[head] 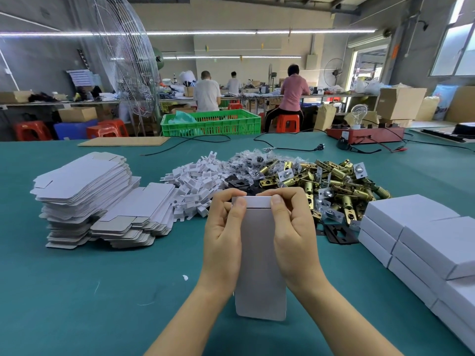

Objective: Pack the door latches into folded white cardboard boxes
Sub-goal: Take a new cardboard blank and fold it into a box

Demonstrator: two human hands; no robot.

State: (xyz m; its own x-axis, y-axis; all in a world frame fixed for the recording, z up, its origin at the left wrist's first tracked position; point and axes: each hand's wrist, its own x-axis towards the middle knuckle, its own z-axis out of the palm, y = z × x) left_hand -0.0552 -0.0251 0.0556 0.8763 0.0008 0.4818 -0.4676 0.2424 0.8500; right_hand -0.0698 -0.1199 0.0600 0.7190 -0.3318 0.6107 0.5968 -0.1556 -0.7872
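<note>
A white cardboard box (258,253) is held upright above the green table (102,291), its grey inner face toward me and its far flap folded over. My left hand (223,232) grips its left edge, thumb pressing the folded flap. On the right edge, my right hand (293,227) holds it the same way. Behind the hands lies a heap of brass door latches (331,181). Flat white box blanks (87,194) are stacked at the left. Closed white boxes (424,242) are stacked at the right.
A pile of white plastic inserts (195,181), bagged small parts (246,160) and black plates (339,233) lie between the stacks. Cables (282,147) and a red device (365,134) sit at the table's far side. A green crate (210,122), a fan and seated people are beyond.
</note>
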